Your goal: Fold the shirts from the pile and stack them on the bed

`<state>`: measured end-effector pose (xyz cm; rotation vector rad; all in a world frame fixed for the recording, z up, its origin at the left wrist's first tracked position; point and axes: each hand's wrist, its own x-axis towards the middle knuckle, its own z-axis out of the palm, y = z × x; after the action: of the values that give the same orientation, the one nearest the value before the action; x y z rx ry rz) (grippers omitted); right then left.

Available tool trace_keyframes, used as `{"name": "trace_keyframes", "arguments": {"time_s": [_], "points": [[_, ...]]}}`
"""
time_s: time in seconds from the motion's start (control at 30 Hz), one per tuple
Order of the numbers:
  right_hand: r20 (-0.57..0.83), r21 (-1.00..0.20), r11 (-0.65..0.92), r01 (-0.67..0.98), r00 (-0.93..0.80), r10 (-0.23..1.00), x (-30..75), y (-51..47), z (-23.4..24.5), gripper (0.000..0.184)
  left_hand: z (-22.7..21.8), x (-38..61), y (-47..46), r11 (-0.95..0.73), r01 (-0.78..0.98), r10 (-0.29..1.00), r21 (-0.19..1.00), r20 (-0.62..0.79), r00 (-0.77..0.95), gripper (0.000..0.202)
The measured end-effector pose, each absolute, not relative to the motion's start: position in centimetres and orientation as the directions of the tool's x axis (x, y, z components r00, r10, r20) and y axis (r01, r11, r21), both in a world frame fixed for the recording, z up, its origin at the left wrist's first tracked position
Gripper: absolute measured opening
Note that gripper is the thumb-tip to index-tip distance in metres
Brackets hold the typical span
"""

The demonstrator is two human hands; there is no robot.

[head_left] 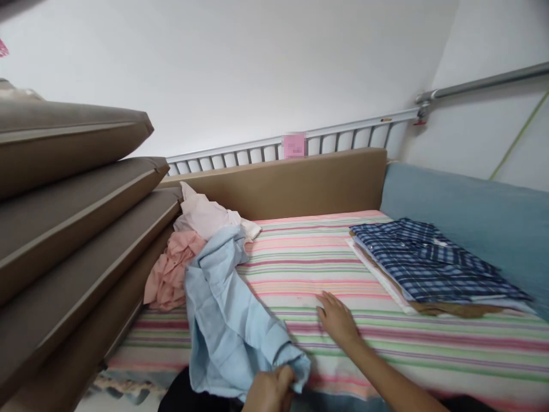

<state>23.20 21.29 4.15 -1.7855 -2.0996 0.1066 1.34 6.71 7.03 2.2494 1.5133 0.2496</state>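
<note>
My left hand [270, 390] is at the bottom edge, its fingers closed on a fold of a light blue shirt [227, 315] that trails up across the striped sheet [309, 269] toward a heap of clothes. My right hand [337, 317] lies flat on the sheet with fingers stretched out, just right of the blue shirt, holding nothing. A pale pink garment [206, 216] and a salmon pink one [171, 269] are bunched at the left end of the bed, under the blue shirt.
A folded stack with a blue plaid shirt [433, 260] on top lies at the right. Brown cushions [72, 189] are stacked at the left. A brown headboard [300, 180], a metal rail [334, 137] and a blue cushion [472, 206] border the bed.
</note>
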Motion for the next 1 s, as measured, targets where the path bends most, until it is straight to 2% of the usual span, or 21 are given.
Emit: {"name": "trace_keyframes", "arguments": {"time_s": [0.07,0.17,0.2,0.27,0.37,0.43,0.53,0.6,0.67,0.8,0.9,0.93,0.97,1.0], "points": [[0.203,-0.407,0.26,0.876,-0.191,0.96,20.7,20.3,6.4,0.038,7.6,1.1,6.0,-0.371,0.819,0.895,0.438,-0.066,0.441,0.032],[0.203,-0.545,0.454,0.705,-0.415,0.887,14.9,17.4,10.0,0.036,7.2,1.1,5.4,-0.449,0.779,0.862,0.438,-0.017,0.506,0.031],[0.19,-0.539,0.515,0.667,-0.5,0.845,12.8,16.3,11.0,0.034,6.8,1.1,5.3,-0.473,0.767,0.851,0.432,0.0,0.525,0.031],[0.167,-0.445,0.614,0.652,-0.613,0.772,8.8,14.2,12.4,0.032,6.1,1.2,5.1,-0.506,0.757,0.837,0.413,0.021,0.547,0.03],[0.104,-0.268,0.629,0.729,-0.628,0.772,4.4,12.5,13.1,0.036,5.7,1.3,4.5,-0.539,0.75,0.818,0.383,0.026,0.574,0.025],[0.054,-0.272,0.548,0.791,-0.556,0.83,2.7,12.4,12.8,0.041,6.2,1.3,3.9,-0.539,0.767,0.817,0.349,-0.003,0.576,0.022],[-0.028,-0.499,0.348,0.793,-0.416,0.909,1.7,13.6,12.3,0.033,8.2,0.9,2.6,-0.543,0.765,0.809,0.345,-0.027,0.587,0.029],[-0.07,-0.625,0.232,0.745,-0.35,0.934,1.9,15.1,12.4,0.018,9.8,0.2,1.8,-0.53,0.756,0.814,0.384,-0.018,0.58,0.031],[-0.092,-0.695,0.151,0.703,-0.295,0.951,3.3,17.1,13.2,0.009,11.3,-0.9,1.3,-0.48,0.776,0.845,0.409,-0.022,0.534,0.026],[-0.12,-0.851,-0.01,0.526,-0.176,0.977,11.0,20.3,15.1,0.018,12.6,-3.1,0.8,-0.372,0.816,0.902,0.441,-0.034,0.43,0.022],[-0.138,-0.939,-0.105,0.329,-0.079,0.987,19.6,19.7,14.1,0.023,12.0,-3.6,1.1,-0.346,0.809,0.911,0.475,-0.037,0.412,0.023],[-0.211,-0.976,-0.211,0.057,0.003,0.977,22.3,18.7,13.1,0.019,11.6,-3.5,1.2,-0.346,0.801,0.909,0.488,-0.037,0.415,0.026],[-0.301,-0.943,-0.29,-0.164,0.045,0.953,24.7,17.6,11.9,0.015,11.1,-3.4,1.4,-0.341,0.796,0.909,0.5,-0.041,0.415,0.031],[-0.394,-0.881,-0.353,-0.314,0.079,0.916,26.7,16.3,10.5,0.011,10.6,-3.3,1.5,-0.327,0.797,0.912,0.508,-0.049,0.406,0.034]]}}
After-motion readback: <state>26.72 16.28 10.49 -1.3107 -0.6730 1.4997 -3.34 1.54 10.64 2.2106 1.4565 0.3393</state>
